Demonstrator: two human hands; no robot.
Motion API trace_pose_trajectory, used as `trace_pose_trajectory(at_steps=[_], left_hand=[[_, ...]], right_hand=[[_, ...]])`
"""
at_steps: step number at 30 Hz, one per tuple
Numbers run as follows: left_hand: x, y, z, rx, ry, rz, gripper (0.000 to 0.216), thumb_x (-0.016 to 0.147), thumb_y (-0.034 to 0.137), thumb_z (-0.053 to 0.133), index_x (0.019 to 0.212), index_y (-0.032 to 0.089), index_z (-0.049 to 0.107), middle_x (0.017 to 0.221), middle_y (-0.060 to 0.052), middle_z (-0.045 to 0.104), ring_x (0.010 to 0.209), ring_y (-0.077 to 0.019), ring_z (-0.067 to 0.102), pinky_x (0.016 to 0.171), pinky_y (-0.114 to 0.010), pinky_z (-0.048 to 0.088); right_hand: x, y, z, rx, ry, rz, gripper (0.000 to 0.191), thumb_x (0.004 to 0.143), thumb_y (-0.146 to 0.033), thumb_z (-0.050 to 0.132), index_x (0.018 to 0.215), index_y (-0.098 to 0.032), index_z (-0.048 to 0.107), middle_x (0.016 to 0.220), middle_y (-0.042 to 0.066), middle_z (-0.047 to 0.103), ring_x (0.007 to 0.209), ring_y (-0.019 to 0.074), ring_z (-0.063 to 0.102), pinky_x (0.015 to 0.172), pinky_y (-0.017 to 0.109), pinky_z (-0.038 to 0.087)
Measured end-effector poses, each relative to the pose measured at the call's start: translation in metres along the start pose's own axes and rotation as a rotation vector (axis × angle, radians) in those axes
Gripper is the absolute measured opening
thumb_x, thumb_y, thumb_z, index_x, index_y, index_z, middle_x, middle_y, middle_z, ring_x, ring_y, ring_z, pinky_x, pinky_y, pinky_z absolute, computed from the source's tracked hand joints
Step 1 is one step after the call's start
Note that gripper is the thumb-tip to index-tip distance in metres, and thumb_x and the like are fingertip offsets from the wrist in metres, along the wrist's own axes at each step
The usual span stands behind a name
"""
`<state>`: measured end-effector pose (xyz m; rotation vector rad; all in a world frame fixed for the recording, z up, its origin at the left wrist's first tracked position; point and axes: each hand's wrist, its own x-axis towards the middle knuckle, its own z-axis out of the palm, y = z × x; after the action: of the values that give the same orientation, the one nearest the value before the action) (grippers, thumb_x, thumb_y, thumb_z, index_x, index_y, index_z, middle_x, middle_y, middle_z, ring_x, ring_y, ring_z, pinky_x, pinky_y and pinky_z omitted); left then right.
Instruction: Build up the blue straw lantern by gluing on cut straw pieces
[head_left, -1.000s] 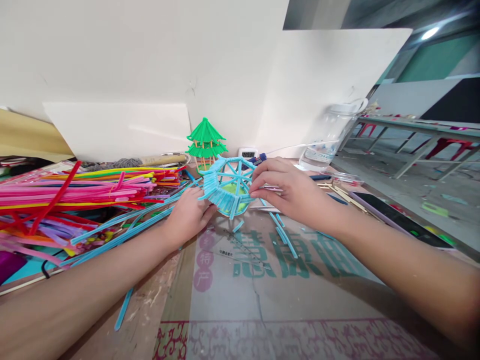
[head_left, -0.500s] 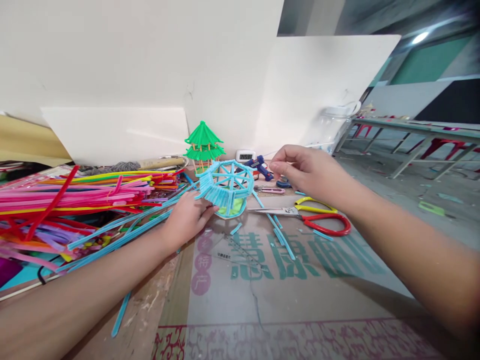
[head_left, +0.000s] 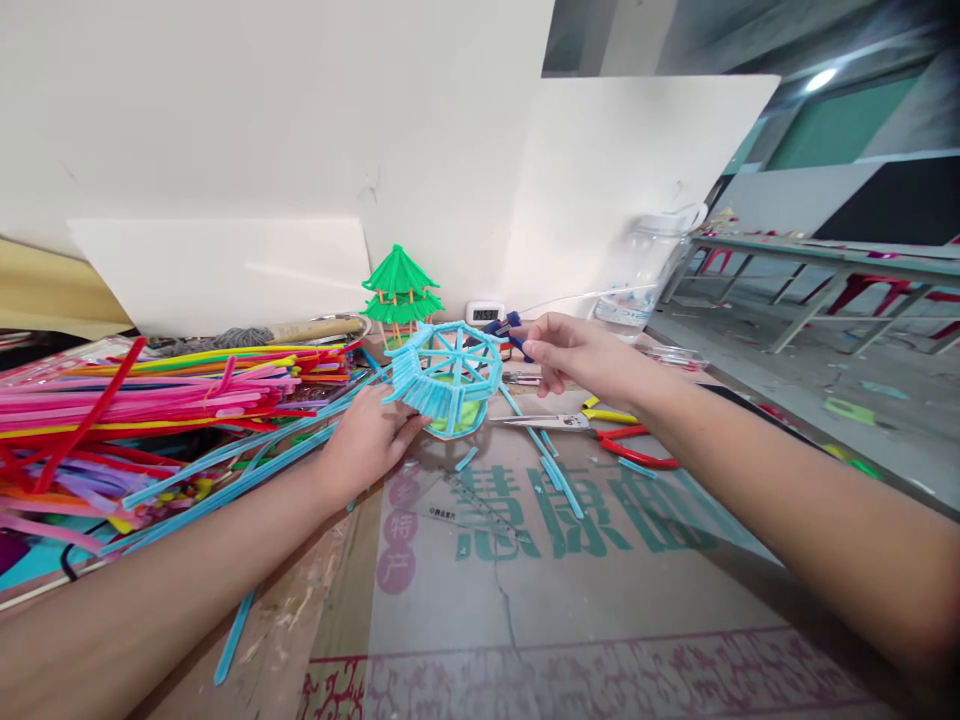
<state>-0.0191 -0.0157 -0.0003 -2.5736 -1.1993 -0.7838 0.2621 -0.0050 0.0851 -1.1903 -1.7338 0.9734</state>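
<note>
My left hand (head_left: 367, 445) grips the near left side of a light-blue pipe-cleaner model (head_left: 459, 365). The model has an open spoked top, a fringe of short strips along its left side and a green base; it is tilted above the board. My right hand (head_left: 574, 355) has its fingers loosely bent and apart, at the dark blue glue gun (head_left: 512, 328) behind the model. Whether the fingertips touch the glue gun, I cannot tell. Scissors (head_left: 555, 422) with yellow and red handles lie below my right hand, partly covered by the forearm.
Bundles of coloured pipe cleaners (head_left: 150, 395) fill the left side. A green-roofed pavilion model (head_left: 400, 290), a small digital clock (head_left: 484, 313) and a clear plastic jug (head_left: 637, 265) stand along the back. Cut blue strips (head_left: 559, 475) and a transparent ruler (head_left: 480, 510) lie on the printed board (head_left: 600, 600).
My right hand has moved left and slightly down to the glue gun, its fingers spreading. My left hand still holds the blue model. The whole view has shifted slightly.
</note>
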Motion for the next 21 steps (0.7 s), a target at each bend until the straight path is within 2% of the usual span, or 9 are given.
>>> trace_pose_trajectory(at_steps=[2, 6, 11, 16, 21], left_hand=[[-0.0006, -0.001, 0.0008, 0.022, -0.007, -0.001, 0.03, 0.097, 0.034, 0.048, 0.088, 0.016, 0.069, 0.095, -0.012, 0.068, 0.096, -0.0285, 0.062, 0.085, -0.043, 0.049], [-0.0019, -0.0025, 0.0023, 0.067, 0.004, 0.003, 0.031, 0.097, 0.035, 0.047, 0.084, 0.016, 0.069, 0.091, -0.012, 0.068, 0.095, -0.0278, 0.062, 0.085, -0.043, 0.049], [-0.0018, -0.002, 0.0016, 0.097, -0.007, 0.012, 0.034, 0.097, 0.037, 0.047, 0.078, 0.016, 0.067, 0.086, -0.011, 0.067, 0.088, -0.0269, 0.062, 0.08, -0.041, 0.049], [-0.0019, -0.002, 0.0019, 0.09, -0.007, 0.001, 0.031, 0.097, 0.036, 0.047, 0.08, 0.017, 0.067, 0.087, -0.01, 0.067, 0.093, -0.0265, 0.062, 0.085, -0.041, 0.048], [-0.002, -0.002, 0.0019, 0.098, -0.017, -0.004, 0.032, 0.097, 0.036, 0.047, 0.078, 0.017, 0.065, 0.087, -0.01, 0.066, 0.089, -0.0267, 0.061, 0.081, -0.039, 0.047]], right_hand=[[0.0026, 0.005, -0.0002, 0.206, -0.047, 0.078, 0.019, 0.084, -0.027, 0.07, 0.08, -0.02, 0.054, 0.098, 0.003, 0.072, 0.04, 0.0028, 0.042, 0.054, 0.028, 0.056], [0.0042, 0.0093, -0.0005, 0.472, -0.093, 0.181, 0.006, 0.089, -0.02, 0.065, 0.09, -0.017, 0.059, 0.105, 0.008, 0.073, 0.041, 0.0015, 0.04, 0.061, 0.027, 0.059], [0.005, 0.0084, 0.0016, 0.611, -0.124, 0.187, 0.011, 0.082, -0.014, 0.07, 0.085, -0.017, 0.06, 0.089, 0.006, 0.075, 0.05, 0.0053, 0.052, 0.054, 0.019, 0.053], [0.0051, 0.0068, 0.002, 0.59, -0.079, 0.188, 0.028, 0.071, -0.014, 0.08, 0.091, -0.017, 0.061, 0.072, -0.002, 0.068, 0.056, 0.006, 0.058, 0.057, 0.018, 0.051], [0.0064, 0.0107, -0.0026, 0.326, -0.089, 0.138, 0.033, 0.071, -0.025, 0.08, 0.099, -0.016, 0.066, 0.049, -0.011, 0.046, 0.044, 0.0052, 0.039, 0.051, 0.019, 0.045]])
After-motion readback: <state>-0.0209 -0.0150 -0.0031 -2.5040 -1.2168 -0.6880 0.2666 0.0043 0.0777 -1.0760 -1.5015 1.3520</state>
